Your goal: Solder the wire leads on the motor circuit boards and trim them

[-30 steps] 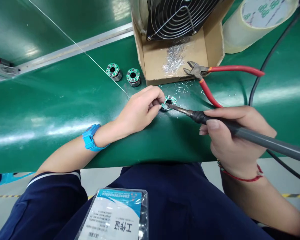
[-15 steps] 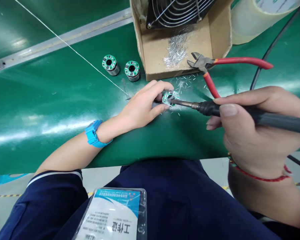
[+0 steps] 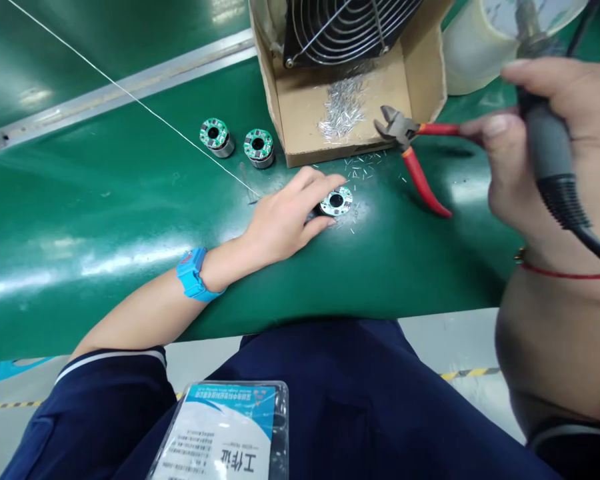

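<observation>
My left hand [image 3: 285,217] rests on the green table with thumb and fingers pinched round a ring-shaped circuit board part [image 3: 337,201]. My right hand [image 3: 555,140] grips the dark handle of a soldering iron [image 3: 547,143] at the right, its tip end raised toward the white tub. Red-handled cutters [image 3: 403,130] lie spread on the table, with one handle reaching close to my right fingers. Two similar round parts, a left one [image 3: 217,137] and a right one [image 3: 259,147], stand behind my left hand.
A cardboard box [image 3: 310,155] holds a black fan [image 3: 350,30] and many cut metal pins [image 3: 343,107]. Loose pins lie before it. A white tub [image 3: 473,57] stands at the back right. A thin white wire [image 3: 145,107] runs down to my left hand.
My right hand has lifted the soldering iron off the circuit board and moved it up and to the right, turning it. My left hand still holds the part in nearly the same place.
</observation>
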